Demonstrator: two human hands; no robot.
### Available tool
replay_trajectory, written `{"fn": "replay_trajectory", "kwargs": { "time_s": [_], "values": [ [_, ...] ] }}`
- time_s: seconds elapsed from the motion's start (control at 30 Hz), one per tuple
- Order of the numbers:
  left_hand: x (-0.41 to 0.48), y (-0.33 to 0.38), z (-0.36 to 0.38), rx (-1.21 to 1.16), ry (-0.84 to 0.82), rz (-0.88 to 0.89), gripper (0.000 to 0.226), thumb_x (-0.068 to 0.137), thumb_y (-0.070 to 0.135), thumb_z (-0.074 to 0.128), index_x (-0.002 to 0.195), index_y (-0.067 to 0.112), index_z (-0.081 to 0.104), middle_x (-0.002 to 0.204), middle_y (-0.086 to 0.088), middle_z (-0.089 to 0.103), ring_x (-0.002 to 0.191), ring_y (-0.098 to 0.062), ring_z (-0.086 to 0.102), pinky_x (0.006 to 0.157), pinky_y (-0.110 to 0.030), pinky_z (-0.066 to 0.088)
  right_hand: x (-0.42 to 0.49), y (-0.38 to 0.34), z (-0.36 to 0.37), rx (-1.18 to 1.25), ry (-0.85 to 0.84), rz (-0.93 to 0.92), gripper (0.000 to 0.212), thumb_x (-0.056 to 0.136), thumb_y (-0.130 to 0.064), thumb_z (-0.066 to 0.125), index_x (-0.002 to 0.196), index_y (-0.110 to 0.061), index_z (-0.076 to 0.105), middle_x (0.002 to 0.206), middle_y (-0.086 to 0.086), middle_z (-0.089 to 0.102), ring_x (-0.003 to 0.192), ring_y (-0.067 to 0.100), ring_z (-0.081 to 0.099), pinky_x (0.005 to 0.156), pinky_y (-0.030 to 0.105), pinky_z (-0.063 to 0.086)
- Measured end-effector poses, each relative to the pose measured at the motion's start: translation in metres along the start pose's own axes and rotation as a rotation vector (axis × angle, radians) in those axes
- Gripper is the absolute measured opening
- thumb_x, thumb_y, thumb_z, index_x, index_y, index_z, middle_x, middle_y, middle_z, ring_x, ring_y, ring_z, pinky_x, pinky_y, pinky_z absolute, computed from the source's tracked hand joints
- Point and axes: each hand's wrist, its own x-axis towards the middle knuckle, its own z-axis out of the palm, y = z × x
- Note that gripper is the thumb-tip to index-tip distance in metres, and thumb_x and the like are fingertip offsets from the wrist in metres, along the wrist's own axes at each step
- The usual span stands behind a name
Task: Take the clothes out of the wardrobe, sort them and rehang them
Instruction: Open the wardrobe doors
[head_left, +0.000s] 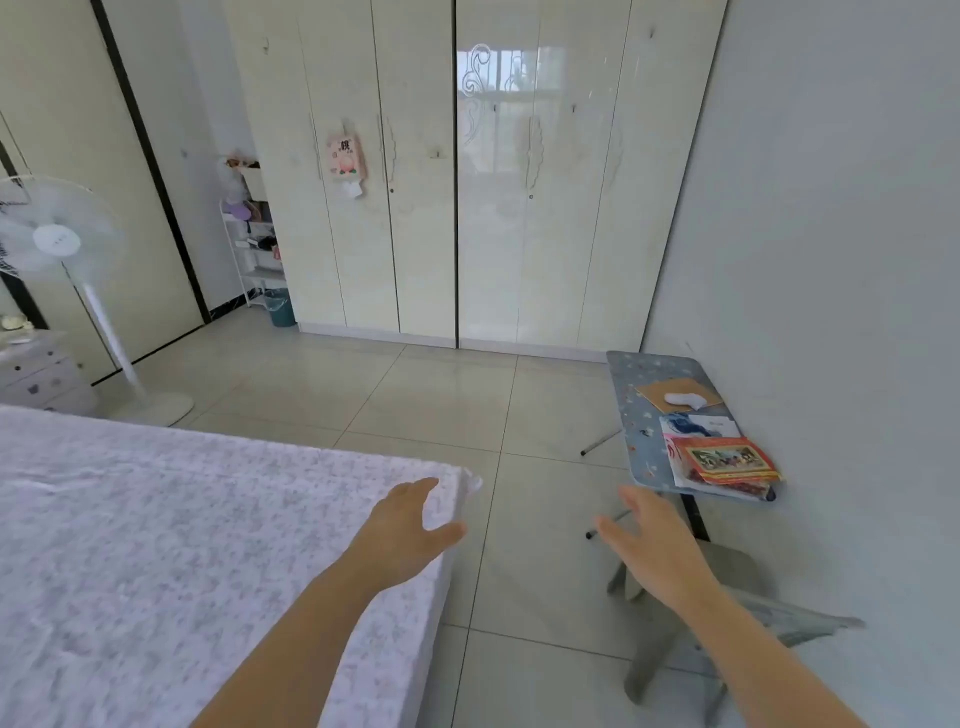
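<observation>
- Faced the white wardrobe across the tiled floor; found it set against the far wall with every glossy door closed and the contents hidden behind them.
- Saw a pink hanging ornament on one of the left doors, beside a long handle.
- Held the left hand out over the near corner of the bed, fingers straight and close together, thumb spread wide, gripping nothing; could not tell whether touching the cover or just above it.
- Held the right hand out over the floor, well apart from the left, fingers straight and slightly apart, thumb out, gripping nothing.
- Noted the bed along the left side, covered in a pale floral sheet.
- Found a small blue patterned folding table against the right wall, near the wardrobe's right end.
- Counted on that table a piece of brown cardboard with a small white object on top, a white-and-blue paper nearer, and a stack of red printed packets at the near end.
- Spotted a grey plastic stool on the floor, partly behind the right forearm, near the table's near end.
- Saw a white pedestal fan at the left beyond the bed, beside a pale chest of drawers.
- Made out a white shelf rack crowded with small items in the corner left of the wardrobe, and a teal waste bin on the floor at its foot, just beside the wardrobe's left end.
</observation>
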Motion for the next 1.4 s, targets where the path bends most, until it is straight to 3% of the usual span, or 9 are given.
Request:
{"fn": "replay_trajectory", "kwargs": {
  "time_s": [0.37, 0.7, 0.8, 0.93, 1.1, 1.4],
  "values": [
    [0.187, -0.013, 0.009, 0.051, -0.002, 0.020, 0.069, 0.087, 0.051, 0.054, 0.144, 0.026, 0.025, 0.149, 0.007, 0.026, 0.135, -0.014, 0.026, 0.105, -0.026, 0.024, 0.173, 0.028, 0.026, -0.045, -0.033, 0.046, 0.058, 0.090, -0.035, 0.056, 0.140, -0.018, 0.033, 0.141, 0.001, 0.039, 0.128, 0.014, 0.038, 0.101, 0.027, 0.032],
    [0.384, 0.013, -0.018, 0.192, -0.070, 0.066, 0.067, 0.088, 0.050, 0.052, 0.144, 0.024, 0.026, 0.149, 0.006, 0.027, 0.135, -0.014, 0.026, 0.108, -0.029, 0.026, 0.364, 0.017, 0.027, -0.027, -0.028, 0.088, 0.056, 0.089, -0.034, 0.056, 0.139, -0.020, 0.034, 0.139, 0.002, 0.040, 0.126, 0.014, 0.039, 0.098, 0.026, 0.032],
    [0.445, 0.017, -0.019, 0.235, -0.078, 0.067, 0.066, 0.088, 0.050, 0.052, 0.144, 0.023, 0.028, 0.148, 0.006, 0.028, 0.135, -0.014, 0.027, 0.109, -0.030, 0.028, 0.427, 0.025, 0.026, -0.015, -0.021, 0.097, 0.055, 0.090, -0.034, 0.056, 0.138, -0.020, 0.035, 0.138, 0.001, 0.040, 0.125, 0.014, 0.039, 0.092, 0.022, 0.031],
    [0.535, 0.023, -0.017, 0.245, -0.069, 0.042, 0.066, 0.088, 0.050, 0.052, 0.143, 0.023, 0.028, 0.148, 0.005, 0.028, 0.134, -0.014, 0.028, 0.108, -0.030, 0.028, 0.522, 0.042, 0.028, -0.018, -0.024, 0.070, 0.055, 0.090, -0.033, 0.056, 0.138, -0.017, 0.035, 0.137, 0.001, 0.042, 0.125, 0.014, 0.039, 0.099, 0.024, 0.031],
    [0.652, 0.049, -0.023, 0.236, -0.069, -0.001, 0.068, 0.088, 0.051, 0.051, 0.144, 0.024, 0.026, 0.149, 0.006, 0.027, 0.135, -0.014, 0.027, 0.108, -0.031, 0.029, 0.647, 0.054, 0.014, -0.014, -0.060, 0.093, 0.054, 0.089, -0.033, 0.057, 0.136, -0.017, 0.038, 0.133, 0.003, 0.044, 0.119, 0.016, 0.044, 0.094, 0.024, 0.034],
    [0.834, 0.070, -0.037, 0.302, -0.087, -0.035, 0.069, 0.088, 0.052, 0.050, 0.145, 0.024, 0.023, 0.150, 0.005, 0.026, 0.135, -0.015, 0.028, 0.107, -0.033, 0.031, 0.836, 0.060, -0.002, -0.037, -0.100, 0.070, 0.054, 0.090, -0.033, 0.055, 0.138, -0.017, 0.036, 0.134, 0.001, 0.043, 0.121, 0.014, 0.042, 0.098, 0.024, 0.032]
  ]
}}
